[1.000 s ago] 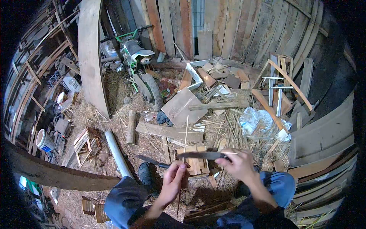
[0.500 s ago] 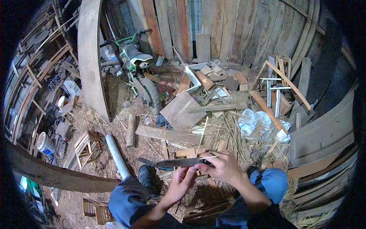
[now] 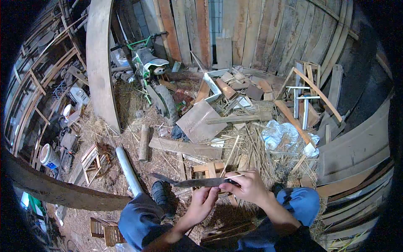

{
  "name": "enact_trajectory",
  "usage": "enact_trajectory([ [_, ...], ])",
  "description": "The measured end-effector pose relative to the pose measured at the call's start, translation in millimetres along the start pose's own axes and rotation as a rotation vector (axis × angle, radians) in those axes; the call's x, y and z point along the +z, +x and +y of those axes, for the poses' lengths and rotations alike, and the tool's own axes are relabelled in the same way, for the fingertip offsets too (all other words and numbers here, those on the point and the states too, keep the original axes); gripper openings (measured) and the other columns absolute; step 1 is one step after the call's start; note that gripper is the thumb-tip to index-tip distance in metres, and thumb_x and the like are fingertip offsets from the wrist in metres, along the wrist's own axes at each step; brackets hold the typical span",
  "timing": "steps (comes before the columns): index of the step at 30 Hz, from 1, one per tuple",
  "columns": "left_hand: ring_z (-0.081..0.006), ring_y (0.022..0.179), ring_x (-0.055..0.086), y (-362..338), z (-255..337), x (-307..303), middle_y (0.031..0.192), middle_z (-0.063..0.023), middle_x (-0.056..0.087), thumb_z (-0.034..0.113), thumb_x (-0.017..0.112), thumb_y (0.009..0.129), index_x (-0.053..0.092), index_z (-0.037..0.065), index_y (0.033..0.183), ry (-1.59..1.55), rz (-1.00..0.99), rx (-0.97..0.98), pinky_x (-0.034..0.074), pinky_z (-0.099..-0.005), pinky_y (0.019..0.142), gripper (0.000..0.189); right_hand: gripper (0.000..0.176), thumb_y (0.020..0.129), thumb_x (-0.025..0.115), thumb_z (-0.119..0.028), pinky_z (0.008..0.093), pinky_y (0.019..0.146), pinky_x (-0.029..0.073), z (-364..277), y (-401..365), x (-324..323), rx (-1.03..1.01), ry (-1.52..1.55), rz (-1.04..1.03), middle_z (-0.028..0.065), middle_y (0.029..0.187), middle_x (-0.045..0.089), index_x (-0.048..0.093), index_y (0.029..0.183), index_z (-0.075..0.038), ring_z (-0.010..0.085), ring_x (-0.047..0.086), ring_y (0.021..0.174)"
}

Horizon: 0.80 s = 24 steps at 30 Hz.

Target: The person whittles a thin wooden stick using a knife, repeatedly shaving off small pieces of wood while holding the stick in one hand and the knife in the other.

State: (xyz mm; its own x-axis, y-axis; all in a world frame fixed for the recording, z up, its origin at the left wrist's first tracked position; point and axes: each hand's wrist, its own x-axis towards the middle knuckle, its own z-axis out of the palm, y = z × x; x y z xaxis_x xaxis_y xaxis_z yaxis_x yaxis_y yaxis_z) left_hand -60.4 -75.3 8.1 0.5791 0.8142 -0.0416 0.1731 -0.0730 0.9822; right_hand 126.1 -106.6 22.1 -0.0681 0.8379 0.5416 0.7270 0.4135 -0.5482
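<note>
My right hand (image 3: 249, 187) is closed round the handle of a knife (image 3: 199, 183), whose dark blade points left, nearly level. A pale thin strip (image 3: 233, 175) lies along the fingers of that hand. Just below the blade, my left hand (image 3: 202, 206) is closed in a pinch. A thin wooden stick (image 3: 231, 154) slants up and right from its fingertips, passing by the knife near the handle. Behind both hands, small slatted wooden pieces (image 3: 208, 169) lie on the straw-covered ground.
A long board (image 3: 71, 195) crosses at lower left. Near my left boot (image 3: 163, 197) lies a pale pipe (image 3: 128, 170). Farther off are a loose square panel (image 3: 200, 122), a motorbike (image 3: 161, 94), a white plastic bag (image 3: 279, 136) and scrap wood. Small wooden crates (image 3: 112, 235) stand at lower left.
The knife has shifted a little right and down with my right hand. The stick's upper end has swung right and lower. My left hand has moved slightly down.
</note>
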Motion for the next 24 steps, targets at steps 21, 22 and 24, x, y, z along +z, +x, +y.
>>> enact_trajectory([
  [21,-0.0030,0.047,0.035,4,5,-39,0.059,0.0058,0.040,0.025,0.042,0.100,0.051,0.008,0.089,-0.408,0.109,-0.134,0.028,-0.0205,0.041,0.022,0.025,0.081,0.068,-0.033,0.0364,0.052,0.049,33,-12,-59,0.356,-0.374,0.206,0.0107,0.073,0.066,0.067,0.086,-0.008,0.0268,0.064,0.060],
  [22,-0.0030,0.047,0.035,6,2,-37,0.059,0.0058,0.040,0.025,0.042,0.100,0.051,0.008,0.089,-0.407,0.113,-0.137,0.028,-0.0205,0.041,0.022,0.025,0.081,0.068,-0.033,0.0364,0.052,0.049,33,-10,-54,0.356,-0.370,0.203,0.0107,0.073,0.066,0.067,0.086,-0.008,0.0268,0.064,0.060],
  [24,-0.0029,0.047,0.035,5,1,-29,0.059,0.0059,0.039,0.026,0.043,0.099,0.052,0.008,0.092,-0.464,0.102,-0.205,0.027,-0.0207,0.041,0.022,0.028,0.079,0.071,-0.032,0.0318,0.047,0.046,19,-10,-36,0.238,-0.285,0.135,0.0076,0.066,0.064,0.065,0.082,-0.005,0.0224,0.061,0.051],
])
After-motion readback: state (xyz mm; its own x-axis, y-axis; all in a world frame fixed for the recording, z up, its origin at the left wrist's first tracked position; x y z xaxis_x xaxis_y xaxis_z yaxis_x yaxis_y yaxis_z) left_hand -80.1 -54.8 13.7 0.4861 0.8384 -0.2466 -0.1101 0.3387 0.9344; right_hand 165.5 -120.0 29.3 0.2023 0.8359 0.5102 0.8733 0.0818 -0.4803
